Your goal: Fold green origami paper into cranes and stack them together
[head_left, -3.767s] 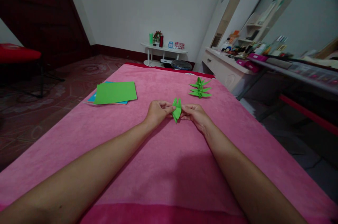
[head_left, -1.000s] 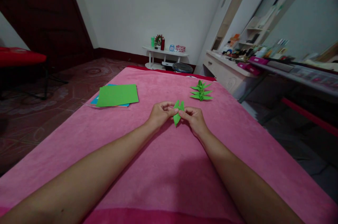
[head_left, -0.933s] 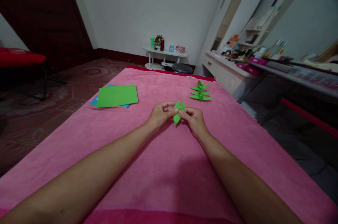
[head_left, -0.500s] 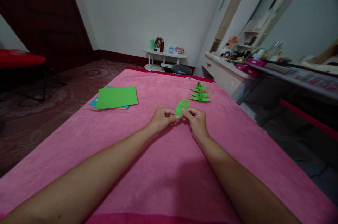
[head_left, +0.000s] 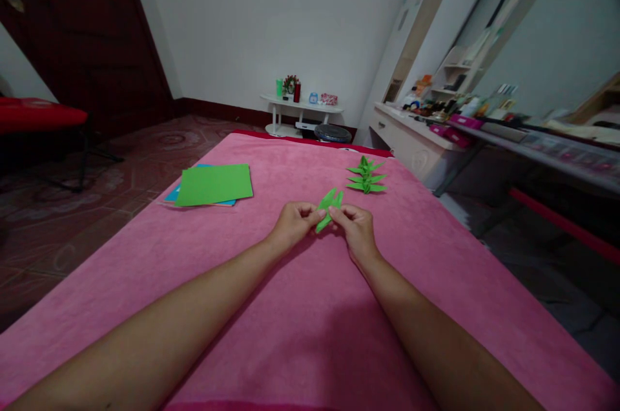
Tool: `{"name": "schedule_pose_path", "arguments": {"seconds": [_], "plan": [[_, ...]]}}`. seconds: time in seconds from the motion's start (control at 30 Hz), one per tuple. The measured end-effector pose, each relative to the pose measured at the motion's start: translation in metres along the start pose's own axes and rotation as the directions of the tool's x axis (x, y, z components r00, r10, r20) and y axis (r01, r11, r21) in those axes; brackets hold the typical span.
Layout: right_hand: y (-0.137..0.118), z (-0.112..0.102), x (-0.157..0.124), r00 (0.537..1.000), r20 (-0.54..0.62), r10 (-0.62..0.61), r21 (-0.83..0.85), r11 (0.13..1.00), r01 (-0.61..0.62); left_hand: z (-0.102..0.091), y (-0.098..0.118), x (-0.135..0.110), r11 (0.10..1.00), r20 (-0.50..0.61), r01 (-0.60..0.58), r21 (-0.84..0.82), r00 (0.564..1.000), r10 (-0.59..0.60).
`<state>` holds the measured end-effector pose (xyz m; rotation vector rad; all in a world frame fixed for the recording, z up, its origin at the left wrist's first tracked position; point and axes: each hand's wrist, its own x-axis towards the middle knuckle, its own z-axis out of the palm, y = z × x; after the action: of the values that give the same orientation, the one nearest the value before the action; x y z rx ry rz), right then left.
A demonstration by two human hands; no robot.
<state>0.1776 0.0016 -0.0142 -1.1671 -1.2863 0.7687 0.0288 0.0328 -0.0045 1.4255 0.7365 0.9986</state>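
A small folded green paper piece (head_left: 329, 207) is held just above the pink cloth (head_left: 290, 307), tilted with its points up and to the right. My left hand (head_left: 293, 225) pinches its lower left side with closed fingers. My right hand (head_left: 356, 227) pinches its right side, fingertips pressed together on the fold. Both forearms stretch forward over the cloth.
A stack of flat paper sheets, green on top of blue (head_left: 213, 184), lies at the left of the cloth. Several finished green folded pieces (head_left: 367, 176) sit at the far right. A cluttered dresser (head_left: 426, 133) stands right; a white shelf table (head_left: 300, 110) is beyond.
The folded piece has turned from upright to slanting, its points now leaning right and flatter. Both hands stayed pinched on it and shifted slightly.
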Motion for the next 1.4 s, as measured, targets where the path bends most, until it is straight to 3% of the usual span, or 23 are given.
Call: {"name": "schedule_pose_path", "arguments": {"seconds": [0.1, 0.3, 0.4, 0.5, 0.67, 0.87, 0.93, 1.0, 1.13, 1.23, 1.4], "plan": [[-0.002, 0.002, 0.0, 0.997, 0.061, 0.057, 0.075, 0.995, -0.061, -0.001, 0.001, 0.0, 0.995, -0.07, -0.026, 0.101, 0.997, 0.034], [-0.004, 0.003, -0.001, 0.998, 0.049, 0.043, 0.104, 0.993, -0.048, -0.007, -0.001, 0.001, 0.984, 0.07, -0.031, 0.176, 0.997, 0.019], [-0.004, 0.004, -0.001, 0.999, 0.022, 0.026, 0.079, 0.997, -0.027, -0.008, -0.004, 0.004, 0.972, 0.076, -0.072, 0.225, 0.996, 0.056], [-0.004, 0.005, 0.0, 0.998, -0.038, 0.057, 0.014, 0.998, -0.057, -0.009, -0.008, 0.007, 0.967, 0.021, -0.124, 0.222, 0.992, 0.123], [0.0, 0.005, 0.003, 0.977, -0.181, 0.111, 0.021, 0.994, -0.109, -0.008, -0.013, 0.006, 0.966, -0.201, -0.157, 0.204, 0.959, 0.198], [0.003, 0.007, 0.003, 0.98, -0.159, 0.121, 0.079, 0.991, -0.109, -0.004, -0.012, 0.004, 0.962, -0.176, -0.132, 0.238, 0.968, 0.176], [0.0, 0.007, 0.001, 0.988, -0.112, 0.104, 0.12, 0.989, -0.09, -0.004, -0.01, 0.005, 0.985, -0.15, -0.097, 0.144, 0.981, 0.119], [-0.003, 0.007, 0.0, 0.995, -0.036, 0.096, 0.243, 0.966, -0.084, -0.006, -0.006, 0.004, 0.997, -0.077, -0.039, -0.065, 0.996, 0.034], [-0.01, 0.002, 0.002, 0.991, 0.054, 0.12, 0.435, 0.891, -0.131, -0.016, 0.002, 0.003, 0.895, 0.184, 0.138, -0.424, 0.981, -0.064], [-0.016, -0.001, 0.004, 0.99, 0.067, 0.121, 0.428, 0.893, -0.138, -0.024, 0.006, 0.003, 0.869, 0.266, 0.179, -0.462, 0.962, -0.057], [-0.024, 0.0, 0.004, 0.993, 0.101, 0.061, 0.374, 0.923, -0.095, -0.031, 0.006, 0.003, 0.905, 0.288, 0.143, -0.402, 0.957, -0.023]]}}
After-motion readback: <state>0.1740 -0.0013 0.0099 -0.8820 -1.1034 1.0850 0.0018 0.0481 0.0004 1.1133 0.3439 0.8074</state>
